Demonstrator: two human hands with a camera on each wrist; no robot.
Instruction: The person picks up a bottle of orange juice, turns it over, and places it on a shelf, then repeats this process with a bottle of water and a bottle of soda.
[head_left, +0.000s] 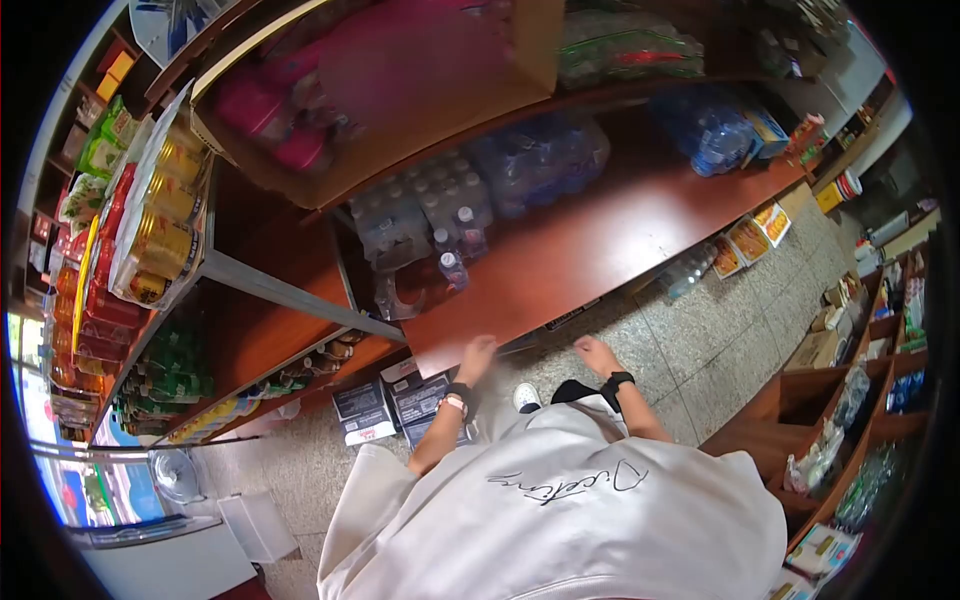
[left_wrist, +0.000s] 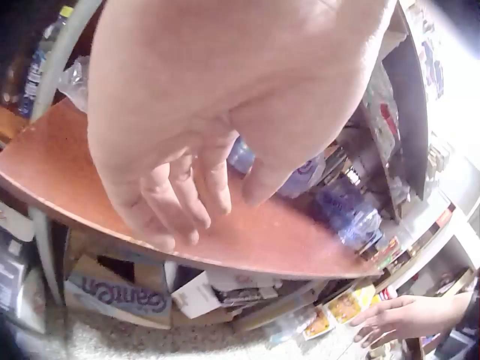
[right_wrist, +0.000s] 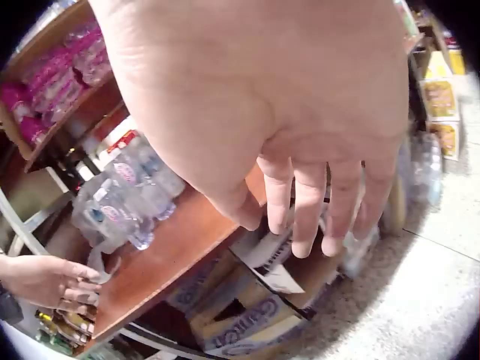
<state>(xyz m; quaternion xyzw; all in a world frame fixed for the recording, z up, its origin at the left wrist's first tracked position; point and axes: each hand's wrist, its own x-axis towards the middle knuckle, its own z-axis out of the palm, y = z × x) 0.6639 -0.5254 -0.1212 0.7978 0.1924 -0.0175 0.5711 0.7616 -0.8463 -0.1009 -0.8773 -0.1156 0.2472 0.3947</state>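
My left hand [head_left: 477,360] hovers at the front edge of the reddish-brown wooden shelf [head_left: 560,290], fingers loosely bent and holding nothing. Out over the floor, in front of the same shelf, my right hand [head_left: 597,355] hangs with relaxed fingers and nothing in it. On the shelf, nearest the left hand, stand a few loose clear bottles [head_left: 452,268] with white caps. Behind them are plastic-wrapped bottle packs [head_left: 400,215], and a bluish wrapped pack [head_left: 540,165] lies farther right. In the right wrist view, several clear bottles [right_wrist: 120,210] sit beyond the left hand.
Under the shelf sit open cardboard boxes [left_wrist: 120,292]. Dark printed cartons [head_left: 365,410] stand on the floor at left, near a metal shelf post [head_left: 300,290]. A cardboard box with pink packs [head_left: 380,130] occupies the upper shelf. Wooden compartments [head_left: 770,420] line the right side.
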